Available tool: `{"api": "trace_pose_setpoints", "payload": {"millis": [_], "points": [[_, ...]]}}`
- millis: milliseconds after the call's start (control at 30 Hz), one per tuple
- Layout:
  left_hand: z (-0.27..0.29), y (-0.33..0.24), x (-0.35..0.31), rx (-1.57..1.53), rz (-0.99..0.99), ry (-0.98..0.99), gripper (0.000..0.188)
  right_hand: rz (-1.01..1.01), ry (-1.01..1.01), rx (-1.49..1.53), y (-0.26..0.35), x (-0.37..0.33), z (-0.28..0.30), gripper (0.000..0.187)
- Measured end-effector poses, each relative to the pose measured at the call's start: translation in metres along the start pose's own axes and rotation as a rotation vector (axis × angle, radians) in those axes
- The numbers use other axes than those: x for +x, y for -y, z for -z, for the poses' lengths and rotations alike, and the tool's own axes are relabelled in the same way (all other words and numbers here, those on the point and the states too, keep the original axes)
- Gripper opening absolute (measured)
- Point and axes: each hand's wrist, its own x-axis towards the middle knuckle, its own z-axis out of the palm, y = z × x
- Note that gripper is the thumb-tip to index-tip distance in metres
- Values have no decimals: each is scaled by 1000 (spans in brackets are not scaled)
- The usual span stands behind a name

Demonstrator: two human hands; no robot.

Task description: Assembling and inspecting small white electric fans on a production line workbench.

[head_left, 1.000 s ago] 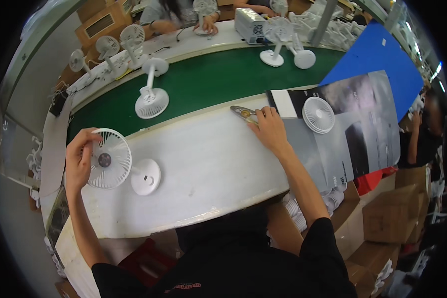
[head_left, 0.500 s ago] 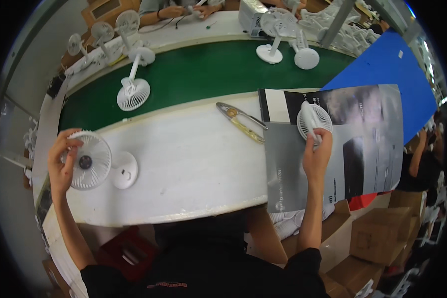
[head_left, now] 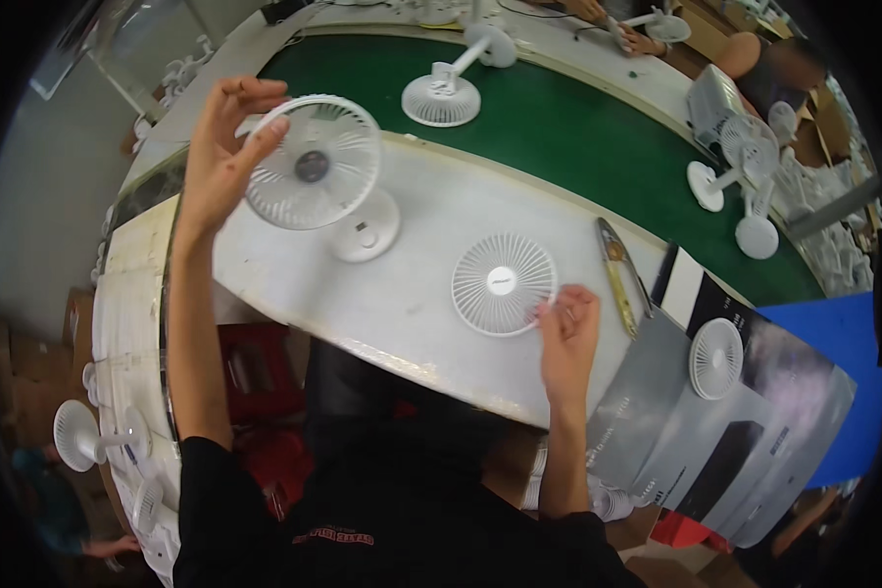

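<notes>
My left hand (head_left: 223,162) grips the upper left rim of a white desk fan (head_left: 314,162), thumb over the front edge. The fan's blades and dark hub are exposed, and its round base (head_left: 367,227) stands on the white worktop. Between the fingertips of my right hand (head_left: 568,328) is the lower right edge of a round white fan grille (head_left: 503,284), whose face with a pale centre disc points up. I cannot tell whether the grille touches the worktop. Right of that hand, another white grille (head_left: 715,359) lies on a grey printed sheet (head_left: 686,431).
Yellow-handled pliers (head_left: 617,274) lie beside the sheet. Across the green belt (head_left: 578,162) stand white fans, one folded over (head_left: 441,98) near my left hand. A co-worker's hands (head_left: 637,37) hold a part at the far side. More fans (head_left: 80,435) stand at left.
My view has turned, shifting the scene. My right hand has carried a grille left from the printed sheet to the worktop near the fan. My left hand stays on the fan's rim.
</notes>
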Motion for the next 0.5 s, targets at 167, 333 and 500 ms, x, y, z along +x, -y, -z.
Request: {"api": "trace_pose_setpoints", "payload": {"millis": [167,333,500], "points": [[-5,17,-40,-32,28,-13,59,421,14,-855,14,-27,1,76],[-40,43,-49,-136,30,-72,64,610,169,-1135,5,-12,-23,99],[-48,47,-40,-286,-44,-157,68,633,107,-1243,-31,-2,-50,97]]}}
